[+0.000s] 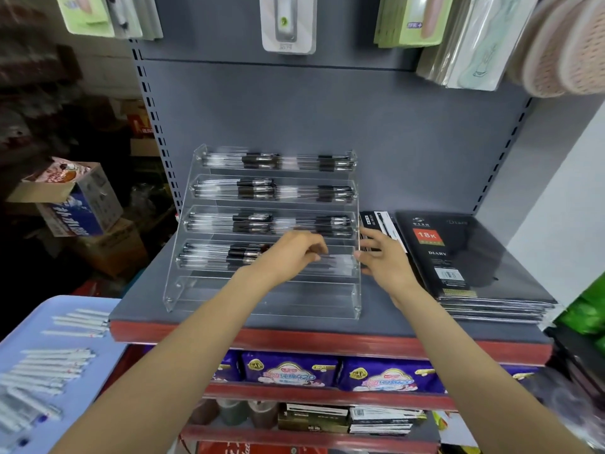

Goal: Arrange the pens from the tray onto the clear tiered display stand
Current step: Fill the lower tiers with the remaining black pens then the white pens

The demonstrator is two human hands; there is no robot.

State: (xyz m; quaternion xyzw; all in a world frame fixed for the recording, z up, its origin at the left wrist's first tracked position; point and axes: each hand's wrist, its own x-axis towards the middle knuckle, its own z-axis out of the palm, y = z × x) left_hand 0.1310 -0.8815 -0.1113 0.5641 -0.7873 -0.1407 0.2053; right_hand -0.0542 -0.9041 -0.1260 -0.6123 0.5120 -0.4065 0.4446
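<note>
1. The left hand pinches a bundle of pens over the right half of the fourth tier of the clear tiered display stand. The right hand hovers at the stand's right end, fingers loosely spread, grasping nothing.
2. To do this well, I would lay the bundle level in the trough, caps matching the pens on the left half, and use the right hand to square the tips against the side wall.
3. The bottom tier holds nothing; more pens wait on the blue tray at lower left.
4. The stand sits on a grey shelf edged in red, with a stack of diaries just beside it.
5. Packaged goods hang on the back panel above; cardboard boxes crowd the dim aisle to the left.
</note>
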